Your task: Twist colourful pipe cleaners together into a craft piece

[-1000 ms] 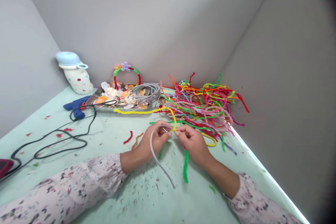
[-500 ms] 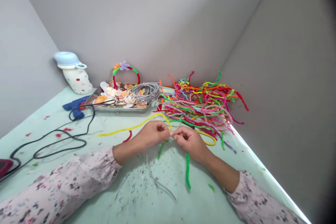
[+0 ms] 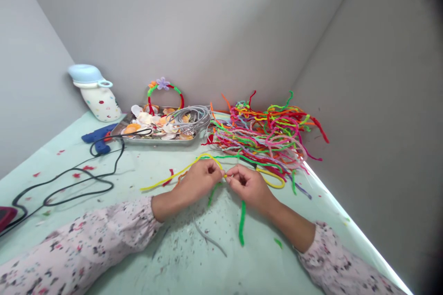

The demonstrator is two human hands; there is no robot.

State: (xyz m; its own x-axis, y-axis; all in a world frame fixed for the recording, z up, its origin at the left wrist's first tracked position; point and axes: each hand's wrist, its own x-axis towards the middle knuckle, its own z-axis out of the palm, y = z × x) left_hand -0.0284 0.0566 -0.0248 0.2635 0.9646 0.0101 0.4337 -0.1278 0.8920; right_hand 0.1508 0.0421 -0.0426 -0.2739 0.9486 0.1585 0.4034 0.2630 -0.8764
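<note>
Fingertips of my left hand (image 3: 204, 179) pinch a yellow pipe cleaner (image 3: 166, 182), whose long free part arches over that hand and trails left. My right hand (image 3: 249, 185) is closed in a pinch just beside it, at the yellow piece between the fingertips; the exact grip is too small to make out. A green pipe cleaner (image 3: 242, 226) hangs below my right hand, its upper part hidden. Another short green end (image 3: 211, 196) shows under my left hand. A thin grey wire (image 3: 209, 238) lies on the table below both hands.
Behind my hands are a metal tray (image 3: 162, 142) of shells with coiled grey wire, a flowered hoop (image 3: 182, 100) and a pile of coloured pipe cleaners (image 3: 263, 133). To the left are a bottle (image 3: 102, 103), a blue glue gun (image 3: 98, 136) and a black cable (image 3: 104, 176).
The yellow pipe cleaner's free end has shifted right, and a bit of yellow now shows between the fingertips. The hanging green end has swung slightly left. An orange strand shows behind my left hand.
</note>
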